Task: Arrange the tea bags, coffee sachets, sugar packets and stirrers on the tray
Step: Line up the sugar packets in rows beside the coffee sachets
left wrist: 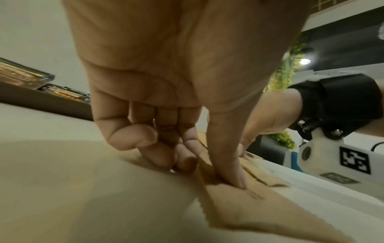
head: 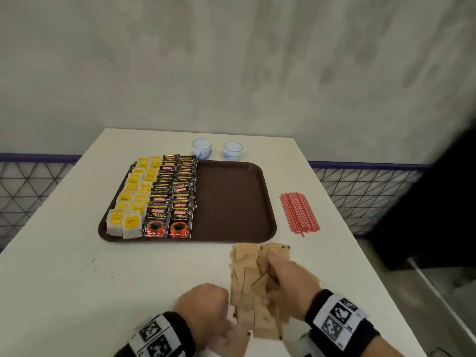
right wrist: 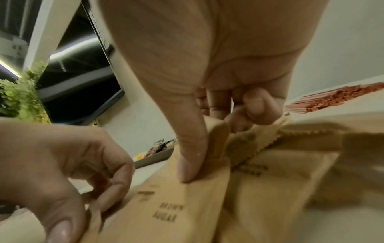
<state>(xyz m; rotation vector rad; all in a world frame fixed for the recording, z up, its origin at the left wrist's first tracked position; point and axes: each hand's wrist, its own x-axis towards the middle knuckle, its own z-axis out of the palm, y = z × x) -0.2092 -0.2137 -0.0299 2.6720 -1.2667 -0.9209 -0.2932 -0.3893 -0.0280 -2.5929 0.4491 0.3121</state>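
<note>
A heap of brown sugar packets lies on the white table in front of the brown tray. My left hand pinches packets at the heap's near left edge, thumb pressed on one. My right hand grips several packets between thumb and curled fingers near the heap's middle. Yellow tea bags and black coffee sachets stand in rows on the tray's left half. Red stirrers lie in a bundle to the right of the tray.
Two small white and blue cups stand behind the tray. The tray's right half is bare. The table's right edge drops off beyond the stirrers; a mesh railing runs behind.
</note>
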